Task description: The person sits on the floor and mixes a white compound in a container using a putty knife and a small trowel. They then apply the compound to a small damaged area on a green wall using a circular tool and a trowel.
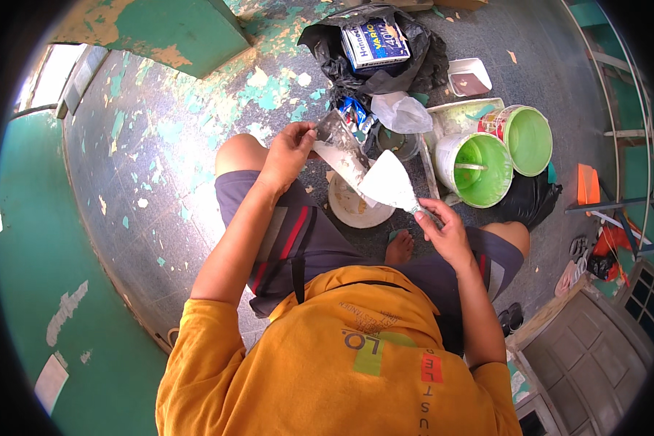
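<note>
My left hand (291, 152) pinches the upper end of a flat metal scraper blade (334, 142) smeared with white paste. My right hand (439, 232) grips the handle of a putty knife (389, 178), its wide blade coated white and close beside or against the other blade's lower end. Below the two tools a shallow white bowl (356, 218) with pale residue sits on the floor, partly hidden by them. A dark round container (403, 145) is just behind, and my bare foot (400, 247) rests under my right forearm's inner side.
Two buckets of green paint (487, 182) (527, 138) stand right beside a grimy tray (436, 116), a black bag with a box (374, 47), a white tub (469, 76) and another black bag (523, 203). Paint flakes (261, 87) litter the floor. A green wall (36, 276) is left, a wooden door (588, 349) right.
</note>
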Demonstrator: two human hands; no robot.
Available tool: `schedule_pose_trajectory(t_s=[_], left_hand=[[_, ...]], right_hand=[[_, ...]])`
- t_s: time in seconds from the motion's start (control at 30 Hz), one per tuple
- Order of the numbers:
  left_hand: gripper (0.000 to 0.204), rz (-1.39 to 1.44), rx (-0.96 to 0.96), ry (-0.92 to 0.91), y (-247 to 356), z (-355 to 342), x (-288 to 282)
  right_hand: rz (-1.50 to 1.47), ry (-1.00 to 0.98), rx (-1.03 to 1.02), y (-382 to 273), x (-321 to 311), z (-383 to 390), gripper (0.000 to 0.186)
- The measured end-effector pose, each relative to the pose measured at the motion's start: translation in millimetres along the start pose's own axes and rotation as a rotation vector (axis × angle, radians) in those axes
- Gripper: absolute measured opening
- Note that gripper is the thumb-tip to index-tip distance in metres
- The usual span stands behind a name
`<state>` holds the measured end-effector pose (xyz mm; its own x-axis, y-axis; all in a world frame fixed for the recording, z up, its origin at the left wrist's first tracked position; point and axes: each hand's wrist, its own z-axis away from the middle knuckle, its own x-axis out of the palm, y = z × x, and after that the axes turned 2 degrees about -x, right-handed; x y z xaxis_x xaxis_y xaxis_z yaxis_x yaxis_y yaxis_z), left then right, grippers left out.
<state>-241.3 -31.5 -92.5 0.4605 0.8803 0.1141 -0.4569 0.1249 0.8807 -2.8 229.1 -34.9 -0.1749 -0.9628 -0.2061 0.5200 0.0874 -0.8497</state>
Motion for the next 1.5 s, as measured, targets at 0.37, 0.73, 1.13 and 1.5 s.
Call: schedule_pose_trajectory(t_s=[0.37,0.73,1.13,1.5], left_hand=[[0.029,0.020,0.028,0.262,11.4,25.2,-17.7],[0.007,0.260,-0.041,0.466,-10.2,55.5,-6.3],[0.042,0.635,0.027,0.259,13.7,117.9,67.2],[0.072,0.413,-0.053,-0.210,-2.5,123.2,27.8]], right_hand=[[-0.107,-0.079,0.188,-3.7,-2.3,10.1,0.047],[-0.179,-0.194,0.218,-13.1,44.9,-5.1,0.035],[-0.201,0.103,-0.139,-69.6,130.7,-85.6,0.059],[-0.112,0.126,-0.230,-51.6,125.3,-90.4,0.057]])
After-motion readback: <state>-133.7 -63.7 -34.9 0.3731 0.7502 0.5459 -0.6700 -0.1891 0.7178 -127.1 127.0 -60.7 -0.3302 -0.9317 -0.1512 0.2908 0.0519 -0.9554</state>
